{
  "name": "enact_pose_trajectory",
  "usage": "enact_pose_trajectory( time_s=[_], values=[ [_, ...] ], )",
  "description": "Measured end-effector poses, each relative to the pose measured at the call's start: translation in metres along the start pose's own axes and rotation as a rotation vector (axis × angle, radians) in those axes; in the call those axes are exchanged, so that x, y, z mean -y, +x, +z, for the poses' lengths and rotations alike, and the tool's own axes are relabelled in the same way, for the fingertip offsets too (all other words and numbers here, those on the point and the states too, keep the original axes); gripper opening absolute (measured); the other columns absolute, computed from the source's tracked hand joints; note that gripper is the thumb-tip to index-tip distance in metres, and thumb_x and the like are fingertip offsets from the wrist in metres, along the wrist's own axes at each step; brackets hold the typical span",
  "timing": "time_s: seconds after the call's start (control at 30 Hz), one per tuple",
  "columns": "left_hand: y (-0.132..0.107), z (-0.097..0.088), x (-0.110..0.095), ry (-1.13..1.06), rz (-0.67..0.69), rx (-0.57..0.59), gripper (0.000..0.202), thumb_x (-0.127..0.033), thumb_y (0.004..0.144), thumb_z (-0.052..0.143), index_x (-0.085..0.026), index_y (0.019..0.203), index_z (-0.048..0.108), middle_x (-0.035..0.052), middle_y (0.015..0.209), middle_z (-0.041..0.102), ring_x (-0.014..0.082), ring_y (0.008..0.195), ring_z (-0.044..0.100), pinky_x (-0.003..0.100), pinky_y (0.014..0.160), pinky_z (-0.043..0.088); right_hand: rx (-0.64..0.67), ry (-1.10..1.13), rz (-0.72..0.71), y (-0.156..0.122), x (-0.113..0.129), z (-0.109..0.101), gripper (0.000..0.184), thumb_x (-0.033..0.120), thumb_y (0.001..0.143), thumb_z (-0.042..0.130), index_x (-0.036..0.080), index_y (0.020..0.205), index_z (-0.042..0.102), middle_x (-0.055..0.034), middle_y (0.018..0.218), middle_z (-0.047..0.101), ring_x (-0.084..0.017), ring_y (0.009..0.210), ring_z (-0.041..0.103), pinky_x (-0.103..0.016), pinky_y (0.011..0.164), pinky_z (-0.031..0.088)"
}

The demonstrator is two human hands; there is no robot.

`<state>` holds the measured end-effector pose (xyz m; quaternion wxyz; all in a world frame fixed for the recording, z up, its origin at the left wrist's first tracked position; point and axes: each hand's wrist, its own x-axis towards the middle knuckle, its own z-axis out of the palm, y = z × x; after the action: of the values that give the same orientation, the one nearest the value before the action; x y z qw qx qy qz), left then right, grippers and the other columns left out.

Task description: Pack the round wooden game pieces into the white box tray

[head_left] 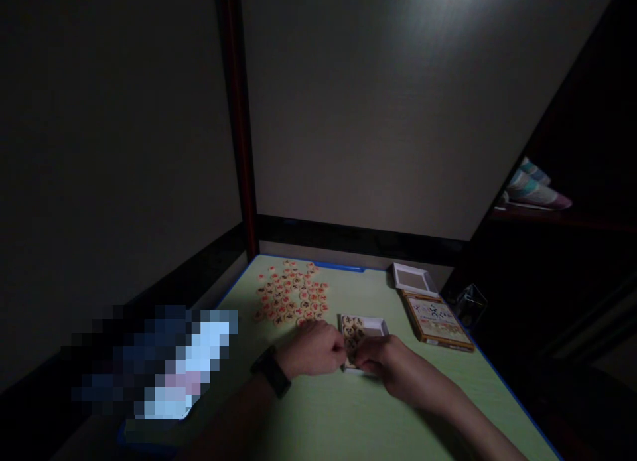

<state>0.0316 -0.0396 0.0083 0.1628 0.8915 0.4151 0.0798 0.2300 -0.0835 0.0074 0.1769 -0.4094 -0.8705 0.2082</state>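
Observation:
A small white open box [377, 326] lies on the table, with rows of round wooden xiangqi pieces [350, 330] along its left side. My left hand [314, 349], a dark watch [271, 371] on its wrist, is closed against the box's left edge; whatever its fingers hold is hidden. Over the front of the box, my right hand [382, 361] has its fingers pinched together among the pieces, and what is between them cannot be made out. Many loose xiangqi pieces [293, 292], with red or dark characters, are spread beyond my left hand.
The green table [348, 421] has a blue rim. At its right lie a white box half [415, 280] and a printed game box [440, 320]. A glowing, pixelated screen [199, 361] is at the left. Walls stand behind; a clear container [470, 303] is beyond the right edge.

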Motion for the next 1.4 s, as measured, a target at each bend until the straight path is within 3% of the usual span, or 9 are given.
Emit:
enact_pose_trajectory(
  time_s=[0.4, 0.53, 0.63, 0.7, 0.87, 0.97, 1.07, 1.2, 1.4],
  values=[
    [0.0, -0.001, 0.003, -0.055, 0.019, -0.015, 0.022, -0.023, 0.076, 0.054, -0.02, 0.067, 0.074, 0.0007, 0.064, 0.071, 0.0117, 0.054, 0.051, 0.024, 0.056, 0.03, -0.017, 0.087, -0.024, -0.001, 0.004, -0.008, 0.022, 0.009, 0.086, 0.053, 0.017, 0.084, 0.073, -0.0048, 0.084, 0.073, -0.017, 0.079, 0.065, -0.026, 0.073, 0.045],
    [0.004, -0.012, 0.024, -0.108, -0.046, -0.191, 0.023, -0.022, 0.08, 0.053, -0.018, 0.065, 0.069, 0.0, 0.064, 0.068, 0.0117, 0.058, 0.054, 0.023, 0.057, 0.032, -0.058, 0.071, 0.052, -0.005, 0.003, -0.02, 0.023, 0.018, 0.091, 0.052, 0.017, 0.079, 0.071, -0.0041, 0.077, 0.071, -0.016, 0.071, 0.063, -0.025, 0.067, 0.045],
    [0.005, -0.026, 0.043, -0.026, -0.229, -0.399, 0.026, -0.022, 0.085, 0.049, -0.018, 0.07, 0.07, 0.0027, 0.07, 0.07, 0.0145, 0.065, 0.06, 0.024, 0.062, 0.036, -0.113, 0.036, 0.104, -0.001, 0.0, -0.027, 0.023, 0.022, 0.091, 0.052, 0.017, 0.081, 0.071, -0.0049, 0.078, 0.071, -0.016, 0.07, 0.063, -0.025, 0.066, 0.044],
    [0.004, -0.034, 0.052, 0.054, -0.356, -0.46, 0.029, -0.025, 0.089, 0.046, -0.019, 0.077, 0.071, 0.0053, 0.077, 0.073, 0.0173, 0.071, 0.063, 0.026, 0.066, 0.039, -0.105, -0.001, 0.107, 0.008, 0.0, -0.028, 0.023, 0.021, 0.091, 0.051, 0.017, 0.083, 0.072, -0.0057, 0.079, 0.071, -0.016, 0.07, 0.063, -0.025, 0.066, 0.044],
    [-0.001, -0.041, 0.062, 0.174, -0.443, -0.387, 0.032, -0.027, 0.093, 0.042, -0.02, 0.089, 0.073, 0.0096, 0.094, 0.075, 0.0205, 0.088, 0.068, 0.029, 0.077, 0.046, -0.015, -0.277, 0.098, 0.055, 0.016, -0.017, 0.023, 0.015, 0.088, 0.051, 0.017, 0.083, 0.073, -0.0072, 0.083, 0.073, -0.019, 0.079, 0.065, -0.026, 0.072, 0.044],
    [-0.003, -0.038, 0.064, 0.218, -0.433, -0.341, 0.031, -0.025, 0.092, 0.043, -0.019, 0.089, 0.073, 0.0114, 0.096, 0.075, 0.0224, 0.089, 0.069, 0.031, 0.078, 0.048, 0.095, -0.55, 0.079, 0.079, 0.026, -0.007, 0.017, 0.025, 0.084, 0.06, 0.016, 0.088, 0.074, -0.0112, 0.084, 0.073, -0.026, 0.092, 0.064, -0.03, 0.077, 0.044],
    [-0.004, -0.035, 0.065, 0.235, -0.406, -0.298, 0.03, -0.023, 0.091, 0.043, -0.019, 0.089, 0.074, 0.0129, 0.093, 0.075, 0.0236, 0.089, 0.07, 0.033, 0.079, 0.05, 0.178, -0.687, 0.068, 0.091, 0.029, 0.0, 0.025, 0.03, 0.081, 0.064, 0.015, 0.098, 0.075, -0.0139, 0.087, 0.073, -0.029, 0.096, 0.063, -0.033, 0.08, 0.045],
    [-0.006, -0.037, 0.062, 0.248, -0.408, -0.272, 0.028, -0.022, 0.089, 0.046, -0.016, 0.089, 0.074, 0.0149, 0.093, 0.075, 0.026, 0.09, 0.071, 0.033, 0.078, 0.051, 0.238, -0.719, 0.125, 0.095, 0.025, 0.001, 0.023, 0.025, 0.081, 0.06, 0.015, 0.095, 0.075, -0.0148, 0.091, 0.074, -0.027, 0.096, 0.065, -0.032, 0.083, 0.045],
    [-0.014, -0.049, 0.067, 0.236, -0.528, -0.377, 0.031, -0.021, 0.092, 0.043, -0.013, 0.096, 0.073, 0.0169, 0.099, 0.074, 0.0271, 0.091, 0.071, 0.034, 0.077, 0.05, 0.182, -0.62, 0.114, 0.098, 0.016, 0.002, 0.017, 0.019, 0.077, 0.063, 0.018, 0.09, 0.074, -0.0115, 0.088, 0.075, -0.024, 0.093, 0.066, -0.03, 0.082, 0.044]
  ],
)
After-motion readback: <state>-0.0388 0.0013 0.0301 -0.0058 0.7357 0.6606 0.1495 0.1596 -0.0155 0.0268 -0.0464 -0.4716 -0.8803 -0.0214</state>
